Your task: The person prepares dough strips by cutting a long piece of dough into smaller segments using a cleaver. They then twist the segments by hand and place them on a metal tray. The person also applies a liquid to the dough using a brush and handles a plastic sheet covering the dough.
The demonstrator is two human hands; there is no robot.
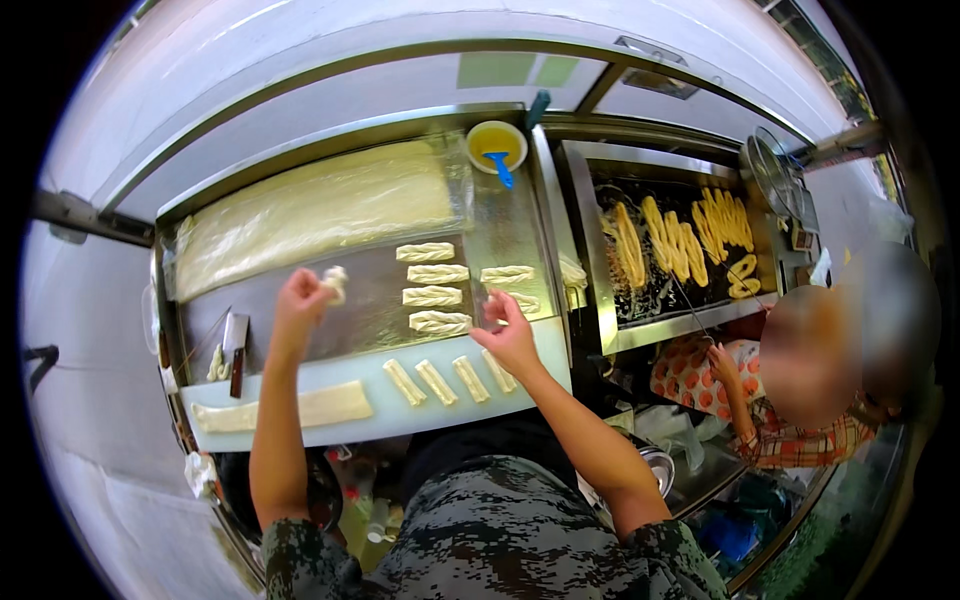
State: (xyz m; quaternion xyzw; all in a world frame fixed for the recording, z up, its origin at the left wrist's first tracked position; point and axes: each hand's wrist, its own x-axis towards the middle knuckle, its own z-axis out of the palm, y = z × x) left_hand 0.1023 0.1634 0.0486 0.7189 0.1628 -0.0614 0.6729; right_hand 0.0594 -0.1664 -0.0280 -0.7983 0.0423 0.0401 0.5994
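Observation:
My left hand [298, 304] is raised over the steel worktop and pinches a small twisted lump of raw dough [335, 285]. My right hand [511, 337] hovers with fingers curled apart, nothing visible between them, beside several twisted raw dough sticks [437, 274] laid in a column. Two more twists [508, 274] lie just beyond it, one partly hidden by my fingers. Below, several short cut dough strips [436, 382] rest on a pale cutting board [536, 390]; my right wrist partly covers the rightmost. A long flat dough strip [337, 401] lies on the board behind my left forearm.
A cleaver [236, 345] lies at left beside dough scraps [218, 365]. Plastic covers a large dough sheet [322, 210]. A bowl [496, 142] holds yellow liquid and a blue brush [499, 166]. At right, a person [750, 382] holds long sticks over a fryer [622, 341] with frying dough [675, 244].

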